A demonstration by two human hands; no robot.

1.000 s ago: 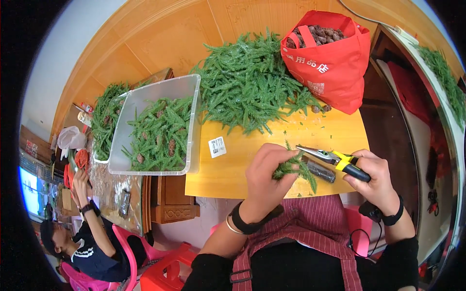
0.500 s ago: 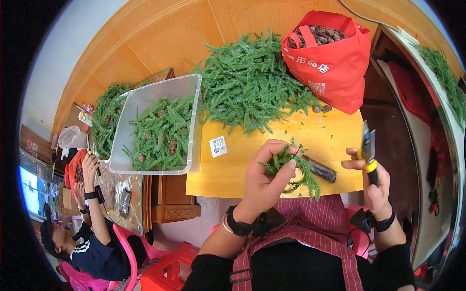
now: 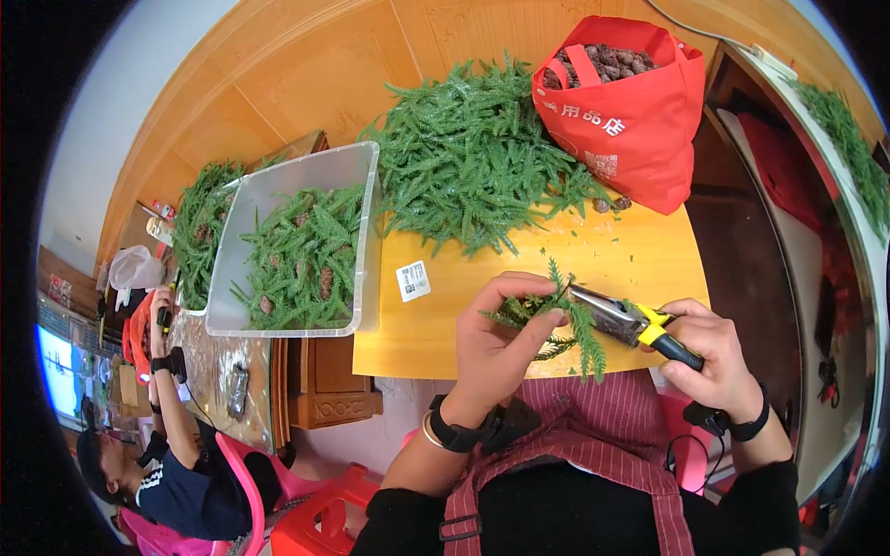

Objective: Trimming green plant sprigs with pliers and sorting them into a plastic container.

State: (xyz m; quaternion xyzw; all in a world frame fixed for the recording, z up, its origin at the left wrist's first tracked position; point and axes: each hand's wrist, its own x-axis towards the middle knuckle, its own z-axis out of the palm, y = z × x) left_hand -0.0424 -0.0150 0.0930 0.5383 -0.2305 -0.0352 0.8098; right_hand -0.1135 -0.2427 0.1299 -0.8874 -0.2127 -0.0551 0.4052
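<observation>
My left hand (image 3: 508,338) pinches a small green artificial pine sprig (image 3: 582,332) above the near part of the yellow table (image 3: 436,324). My right hand (image 3: 712,352) is wrapped around pliers (image 3: 669,341) with yellow-and-black handles. Their metal jaws point left and reach the stem end of the sprig, beside my left fingertips. Whether the jaws touch the stem is too small to tell. A dark wrapped bundle seen on the table is mostly hidden behind the pliers.
Loose pine sprigs (image 3: 473,157) are heaped at the back, beside a red bag (image 3: 630,130) of pinecones. On the left stands a clear plastic bin (image 3: 357,326) holding sprigs with pinecones. A white label (image 3: 413,281) lies near it. A co-worker (image 3: 176,473) sits at another table on the far left.
My right hand has moved left with the pliers, turning them from upright to pointing at the sprig. The left hand stays nearly in place, still holding the sprig.
</observation>
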